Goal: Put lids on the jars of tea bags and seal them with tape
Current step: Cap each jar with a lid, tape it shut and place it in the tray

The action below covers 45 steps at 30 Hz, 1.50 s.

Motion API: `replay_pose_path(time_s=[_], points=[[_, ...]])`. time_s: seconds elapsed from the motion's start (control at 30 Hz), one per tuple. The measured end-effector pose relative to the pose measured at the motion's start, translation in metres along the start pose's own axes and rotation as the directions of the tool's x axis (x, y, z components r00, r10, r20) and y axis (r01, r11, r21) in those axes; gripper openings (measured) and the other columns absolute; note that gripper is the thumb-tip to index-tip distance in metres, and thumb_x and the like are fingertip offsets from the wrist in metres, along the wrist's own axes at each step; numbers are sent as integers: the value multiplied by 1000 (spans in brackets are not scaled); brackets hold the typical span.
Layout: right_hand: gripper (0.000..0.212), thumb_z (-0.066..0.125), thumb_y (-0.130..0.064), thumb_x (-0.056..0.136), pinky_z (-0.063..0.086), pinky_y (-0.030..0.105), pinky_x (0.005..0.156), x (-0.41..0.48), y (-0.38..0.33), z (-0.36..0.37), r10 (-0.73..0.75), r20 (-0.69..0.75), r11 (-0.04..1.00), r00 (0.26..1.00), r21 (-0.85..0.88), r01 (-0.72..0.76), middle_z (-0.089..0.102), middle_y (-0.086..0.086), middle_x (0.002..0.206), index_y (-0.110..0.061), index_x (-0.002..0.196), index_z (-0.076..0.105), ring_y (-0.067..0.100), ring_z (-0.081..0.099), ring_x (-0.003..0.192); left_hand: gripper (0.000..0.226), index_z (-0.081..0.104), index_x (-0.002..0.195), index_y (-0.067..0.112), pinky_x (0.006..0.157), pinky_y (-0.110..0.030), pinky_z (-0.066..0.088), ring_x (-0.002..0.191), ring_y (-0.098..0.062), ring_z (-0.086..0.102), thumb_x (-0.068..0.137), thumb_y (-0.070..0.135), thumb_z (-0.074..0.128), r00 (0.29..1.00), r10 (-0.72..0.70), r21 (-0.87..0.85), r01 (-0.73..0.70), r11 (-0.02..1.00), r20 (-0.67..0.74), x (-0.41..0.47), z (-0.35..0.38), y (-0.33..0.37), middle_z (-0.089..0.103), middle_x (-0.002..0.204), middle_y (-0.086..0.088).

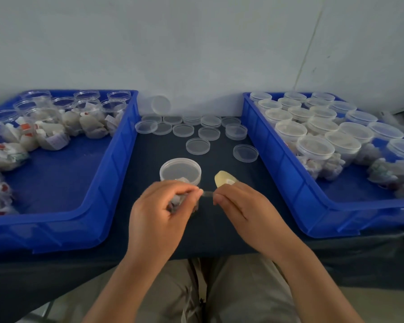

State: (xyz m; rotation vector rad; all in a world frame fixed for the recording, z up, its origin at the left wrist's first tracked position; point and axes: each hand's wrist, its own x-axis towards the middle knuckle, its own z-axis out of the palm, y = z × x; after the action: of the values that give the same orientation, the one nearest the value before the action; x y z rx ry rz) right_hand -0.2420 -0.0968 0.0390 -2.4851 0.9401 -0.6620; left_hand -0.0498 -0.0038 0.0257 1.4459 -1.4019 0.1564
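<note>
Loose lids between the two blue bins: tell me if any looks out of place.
One lid stands on its edge, leaning against the wall behind the group. The other loose lids lie flat on the dark table, a few stacked or overlapping. None looks visibly cracked.

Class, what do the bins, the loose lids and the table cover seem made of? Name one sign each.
Bins: glossy blue plastic, likely moulded; walls shine. Loose lids: clear plastic, probably; the cover shows through. Table cover: dark, matt, seemingly fabric.
</note>
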Motion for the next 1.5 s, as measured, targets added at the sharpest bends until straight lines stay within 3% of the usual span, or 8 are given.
replay_pose_path(time_s=[0.1, 0.2, 0.33, 0.53, 0.67, 0.9, 1.17, 1.5], points=[[26, 32, -58, 104, 40, 18, 67, 6, 3, -5, 53, 61, 999, 997, 8, -54, 56, -19, 86, -44, 94, 53, -1, 57, 90, 70, 50, 145, 34, 100, -13, 41, 132, 1, 50, 86, 65, 71, 974, -225, -40, 224, 974, -14, 0, 1, -23, 53, 143, 17], [34, 33, -62, 102, 44, 23, 61, 14, 4, -5, 84, 98, 996, 992, 4, -84, 59, -9, 79, -38, 91, 55, 3, 59, 84, 113, 25, 158, 39, 115, -27, 37, 138, 6, 39, 66, 68, 84, 853, -461, -128, 500, 857, 246, 12, 13, -36, 39, 152, 23], [42, 30, -67, 98, 49, 26, 62, 22, 1, -4, 89, 147, 995, 985, 33, -95, 63, -8, 87, -35, 90, 56, 6, 61, 81, 91, 42, 150, 39, 105, -32, 52, 124, 4, 54, 72, 60, 84, 844, -426, -162, 494, 855, 324, 34, 19, -50, 54, 134, 27], [33, 33, -62, 102, 43, 25, 62, 35, -3, -4, 148, 192, 980, 970, 100, -170, 64, -17, 83, -40, 91, 56, 2, 59, 69, 79, 18, 157, 59, 93, -17, 49, 123, 13, 53, 88, 71, 57, 846, -314, -238, 442, 865, 431, 40, 19, -41, 39, 151, 29], [33, 39, -53, 108, 39, 25, 60, 40, -5, 0, 182, 187, 978, 965, 70, -198, 63, -19, 79, -37, 88, 59, -3, 57, 67, 82, 33, 149, 55, 104, -30, 49, 133, -1, 52, 78, 73, 70, 857, -297, -225, 416, 881, 421, 36, 23, -40, 46, 150, 21], [25, 44, -49, 109, 42, 25, 59, 43, -9, 5, 217, 148, 974, 965, 30, -224, 65, -8, 79, -40, 92, 60, 8, 61, 70, 78, 44, 136, 46, 86, -11, 51, 113, 5, 61, 70, 75, 76, 899, -265, -188, 345, 920, 349, 35, 32, -40, 61, 121, 22], [39, 41, -67, 102, 38, 23, 56, 44, -14, 6, 252, 139, 966, 958, 24, -258, 62, -7, 72, -36, 90, 61, 4, 58, 61, 65, 37, 146, 50, 97, -33, 57, 123, 1, 58, 89, 77, 53, 907, -254, -105, 304, 947, 335, 34, 30, -47, 56, 138, 19], [35, 37, -82, 94, 48, 26, 78, 48, -7, -8, 192, 371, 972, 909, 59, -229, 65, -31, 107, -62, 117, 54, -7, 62, 94, 47, 52, 130, 47, 83, -32, 61, 106, -2, 69, 87, 63, 64, 878, -341, -271, 437, 858, 337, 39, 27, -54, 66, 119, 19]])
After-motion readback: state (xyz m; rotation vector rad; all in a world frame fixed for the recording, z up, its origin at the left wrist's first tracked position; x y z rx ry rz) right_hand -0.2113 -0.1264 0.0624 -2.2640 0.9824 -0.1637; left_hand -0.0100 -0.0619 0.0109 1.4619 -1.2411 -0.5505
